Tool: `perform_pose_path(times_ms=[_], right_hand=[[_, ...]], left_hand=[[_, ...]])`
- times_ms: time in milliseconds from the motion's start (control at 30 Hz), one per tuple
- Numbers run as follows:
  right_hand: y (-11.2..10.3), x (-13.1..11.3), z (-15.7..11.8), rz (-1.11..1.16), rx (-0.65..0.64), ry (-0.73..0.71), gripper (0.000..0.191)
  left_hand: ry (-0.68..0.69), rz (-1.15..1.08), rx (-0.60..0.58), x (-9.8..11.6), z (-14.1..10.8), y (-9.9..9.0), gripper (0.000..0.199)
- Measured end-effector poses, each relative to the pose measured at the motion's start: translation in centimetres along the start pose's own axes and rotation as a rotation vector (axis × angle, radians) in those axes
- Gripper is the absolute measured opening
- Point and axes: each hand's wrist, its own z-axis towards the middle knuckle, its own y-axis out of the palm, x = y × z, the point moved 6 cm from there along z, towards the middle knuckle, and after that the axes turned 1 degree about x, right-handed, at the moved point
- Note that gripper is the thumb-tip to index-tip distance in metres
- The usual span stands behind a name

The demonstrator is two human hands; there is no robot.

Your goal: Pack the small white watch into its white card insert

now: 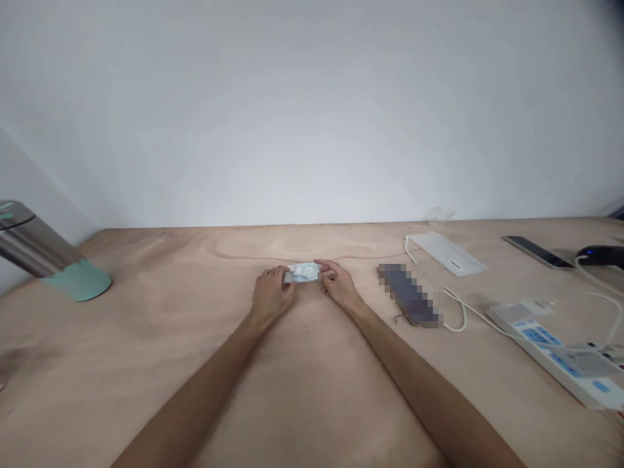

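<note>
A small, flat, see-through packet (pixel 304 272) with a coiled white item inside lies between my hands over the middle of the wooden table. My left hand (pixel 271 292) is closed at its left end, thumb at the near edge and fingers behind. At the right end, my right hand (pixel 338 283) pinches the packet's corner, with the index finger stretched along the far edge. The coiled item looks like a cable, but it is too small to be sure.
A steel and mint-green bottle (pixel 73 263) stands at the left. To the right are a blurred-out phone (pixel 409 296), a white pouch (pixel 446 253), a dark flat device (pixel 537 251), a power strip (pixel 556 354) and white cables (pixel 475 307). A white wall (pixel 302 130) rises behind the table (pixel 312 403).
</note>
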Motion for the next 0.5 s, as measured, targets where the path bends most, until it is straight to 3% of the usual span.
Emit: perform_pose_path(times_ms=[233, 367, 500], right_hand=[[-0.8, -1.1, 0.1, -0.183, 0.106, -0.185, 0.028], [-1.2, -1.2, 0.1, -0.201, 0.184, -0.197, 0.028], [-0.7, -0.9, 0.1, -0.178, 0.143, -0.171, 0.029]], left_hand=[[-0.042, -0.306, 0.182, -1.1, 0.1, -0.6, 0.032], [-0.043, -0.375, 0.221, -1.0, 0.0, -0.9, 0.036], [-0.028, -0.382, 0.263, -0.9, -0.1, -1.1, 0.04]])
